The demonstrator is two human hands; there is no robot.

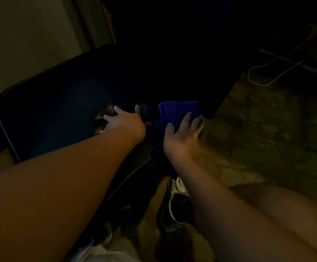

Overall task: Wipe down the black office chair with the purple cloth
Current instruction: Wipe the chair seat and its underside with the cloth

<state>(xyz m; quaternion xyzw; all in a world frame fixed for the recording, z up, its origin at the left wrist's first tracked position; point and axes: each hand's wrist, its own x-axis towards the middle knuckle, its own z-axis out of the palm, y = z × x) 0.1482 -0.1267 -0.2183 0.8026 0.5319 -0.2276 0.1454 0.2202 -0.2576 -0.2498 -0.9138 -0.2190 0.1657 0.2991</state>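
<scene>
The right hand [182, 137] lies palm-down with fingers spread, pressing the purple cloth [176, 112] flat against the right edge of the black office chair [50, 110]; it is pinning the cloth, not clenching it. The cloth is soft, deep violet and bunched, its long axis running from the fingertips back toward the wrist, one end hanging below the hand. The left hand [123, 120] rests open on the seat, fingers splayed, holding nothing. The seat is broad, smooth and dark, with a pale piped rim. Patterned carpet [257, 120] lies to the right, with a thin pale cable [267, 76] looped on it.
</scene>
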